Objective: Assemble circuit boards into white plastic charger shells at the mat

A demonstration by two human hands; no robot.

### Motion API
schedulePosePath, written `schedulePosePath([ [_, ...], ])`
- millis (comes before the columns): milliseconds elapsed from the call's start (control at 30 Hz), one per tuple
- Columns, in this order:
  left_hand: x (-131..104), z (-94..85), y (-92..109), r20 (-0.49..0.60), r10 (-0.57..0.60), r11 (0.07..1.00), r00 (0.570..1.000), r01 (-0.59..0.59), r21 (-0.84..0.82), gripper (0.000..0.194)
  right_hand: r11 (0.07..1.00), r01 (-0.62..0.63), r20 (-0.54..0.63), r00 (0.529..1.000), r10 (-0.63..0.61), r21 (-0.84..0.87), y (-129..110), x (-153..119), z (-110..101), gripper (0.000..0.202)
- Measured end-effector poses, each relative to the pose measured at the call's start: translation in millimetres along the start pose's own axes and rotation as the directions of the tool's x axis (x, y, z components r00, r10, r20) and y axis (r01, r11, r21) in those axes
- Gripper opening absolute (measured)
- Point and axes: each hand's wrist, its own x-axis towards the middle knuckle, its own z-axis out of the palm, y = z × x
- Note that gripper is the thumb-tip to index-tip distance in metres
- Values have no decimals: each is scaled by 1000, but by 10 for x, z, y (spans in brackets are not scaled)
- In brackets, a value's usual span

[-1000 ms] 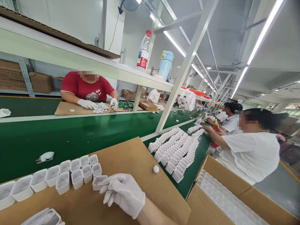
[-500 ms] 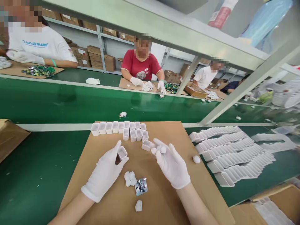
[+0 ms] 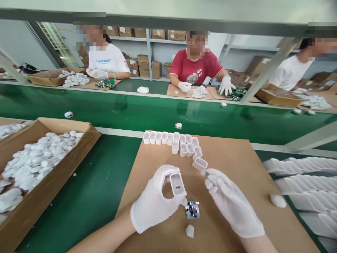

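My gloved left hand (image 3: 158,200) is closed on a small white cup (image 3: 177,184) whose opening faces me, with a dark slot inside. To its right, my gloved right hand (image 3: 233,202) has its fingers drawn together near a tilted white cup (image 3: 200,163); what they hold, if anything, is hidden. Between the hands lies a small circuit board (image 3: 192,209) on brown cardboard (image 3: 229,154). A white lump (image 3: 190,231) sits just below the board. Several white cups (image 3: 164,137) stand in two rows at the cardboard's far edge.
On the left is a cardboard box (image 3: 65,158) full of white pieces. Nested white cups (image 3: 302,165) lie at right, near a white rounded piece (image 3: 277,201). Beyond runs a green belt (image 3: 118,114) with small parts; people in white gloves sit across it.
The view has swung left, showing the box of white pieces. My left hand has raised and tilted its cup, now over the spot near the board. The right hand's fingers have closed together.
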Motion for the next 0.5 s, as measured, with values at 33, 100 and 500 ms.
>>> schedulePosePath([
  [33,-1,4,5,-5,29,998,1000,-29,58,42,1000,-7,-9,1000,7,-22,7,-1,5,35],
  [100,-5,8,25,-5,72,986,997,-70,152,42,998,-22,-33,999,20,-63,12,-5,36,39],
  [500,-23,11,17,39,136,981,990,-140,137,47,970,-1,-100,995,-24,-244,50,-19,90,36],
])
